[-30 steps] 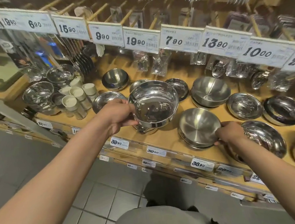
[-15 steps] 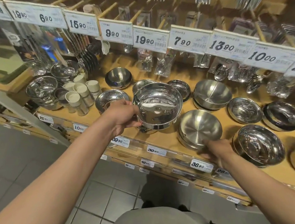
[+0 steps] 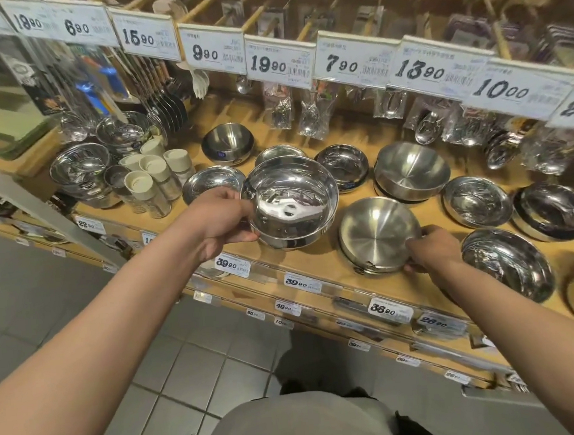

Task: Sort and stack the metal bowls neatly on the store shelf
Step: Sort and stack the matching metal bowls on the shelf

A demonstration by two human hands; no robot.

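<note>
On wooden shelf (image 3: 320, 259), steel bowls (image 3: 410, 169).

You have bare shelf (image 3: 320, 262) wood along the front edge, between the shiny bowl (image 3: 291, 203) your left hand (image 3: 215, 224) grips and the brushed bowl (image 3: 379, 234) your right hand (image 3: 432, 248) grips. That gap is narrow. To the right, a wide mirror-finish bowl (image 3: 507, 263) sits just beside your right wrist. Behind, a deep brushed bowl (image 3: 410, 169) and smaller dishes (image 3: 343, 164) crowd the middle row. Overhead, the price tags (image 3: 352, 59) and hanging packets (image 3: 278, 106) close off the back. At the left, white-lidded jars (image 3: 148, 190) stand clustered.
</note>
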